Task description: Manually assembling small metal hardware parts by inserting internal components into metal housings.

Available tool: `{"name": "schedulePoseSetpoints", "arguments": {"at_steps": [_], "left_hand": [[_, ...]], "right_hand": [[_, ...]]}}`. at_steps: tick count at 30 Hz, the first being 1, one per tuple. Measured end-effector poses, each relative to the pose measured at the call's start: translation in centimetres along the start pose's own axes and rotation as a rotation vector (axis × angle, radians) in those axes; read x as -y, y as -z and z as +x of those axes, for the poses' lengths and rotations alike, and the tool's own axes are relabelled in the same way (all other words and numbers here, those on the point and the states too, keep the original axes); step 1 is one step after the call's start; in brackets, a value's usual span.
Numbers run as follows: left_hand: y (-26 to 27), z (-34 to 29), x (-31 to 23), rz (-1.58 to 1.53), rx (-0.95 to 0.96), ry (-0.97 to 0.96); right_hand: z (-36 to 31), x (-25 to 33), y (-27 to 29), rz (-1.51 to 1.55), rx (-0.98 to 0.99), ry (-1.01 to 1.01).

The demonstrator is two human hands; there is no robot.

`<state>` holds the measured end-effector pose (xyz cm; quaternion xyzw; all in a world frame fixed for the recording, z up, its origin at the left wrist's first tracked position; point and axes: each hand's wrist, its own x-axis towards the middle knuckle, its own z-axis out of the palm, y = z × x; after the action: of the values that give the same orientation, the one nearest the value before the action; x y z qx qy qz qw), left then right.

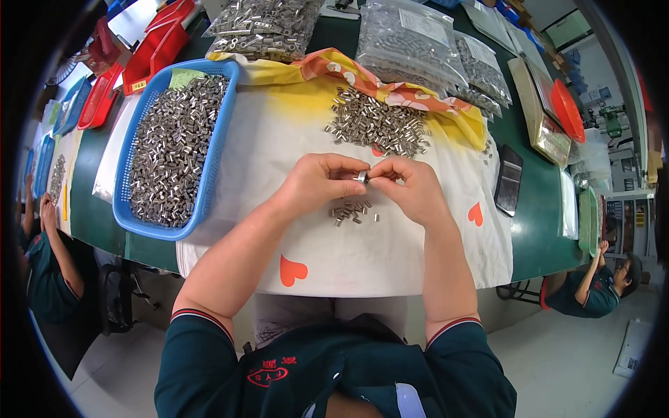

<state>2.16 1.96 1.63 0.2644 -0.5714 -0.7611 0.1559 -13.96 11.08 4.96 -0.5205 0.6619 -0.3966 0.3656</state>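
Over the middle of the white cloth [390,265], my two hands meet at the fingertips. A small shiny metal sleeve [362,177] is pinched between the thumb and fingers of my left hand [313,184]. My right hand [414,191] is closed too, its thumb and forefinger pressed to the right side of the same sleeve. Just below my fingers lies a small loose group of metal sleeves [350,210]. Beyond my hands is a larger heap of sleeves [380,124], beside a folded yellow and orange cloth edge [334,66].
A blue basket [222,129] full of metal sleeves stands at the left. Bags of metal parts [408,42] lie at the back. At the right are a dark phone [509,180] and a red tray [568,111]. Red bins [153,59] stand far left. Co-workers sit at both sides.
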Motion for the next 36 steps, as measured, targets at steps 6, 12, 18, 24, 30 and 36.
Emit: {"name": "schedulePoseSetpoints", "arguments": {"at_steps": [6,12,18,24,30,36], "left_hand": [[-0.2,-0.1,0.7,-0.013,0.054,0.056],[-0.3,0.0,0.6,-0.012,0.068,0.043],[-0.3,0.0,0.7,-0.001,0.069,0.022],[-0.3,-0.1,0.4,-0.008,0.067,0.035],[-0.2,0.1,0.7,-0.021,0.084,0.026],[0.0,0.2,0.8,-0.102,0.052,-0.012]], "right_hand": [[0.9,-1.4,1.0,-0.03,-0.022,-0.028],[2.4,-3.5,-0.3,-0.654,-0.331,0.259],[2.0,-3.2,-0.1,-0.742,-0.244,0.145],[1.9,-3.4,0.3,-0.629,-0.258,0.199],[2.4,-3.5,-0.6,-0.674,-0.247,0.243],[2.1,-2.6,-1.0,-0.864,-0.226,0.264]]}}
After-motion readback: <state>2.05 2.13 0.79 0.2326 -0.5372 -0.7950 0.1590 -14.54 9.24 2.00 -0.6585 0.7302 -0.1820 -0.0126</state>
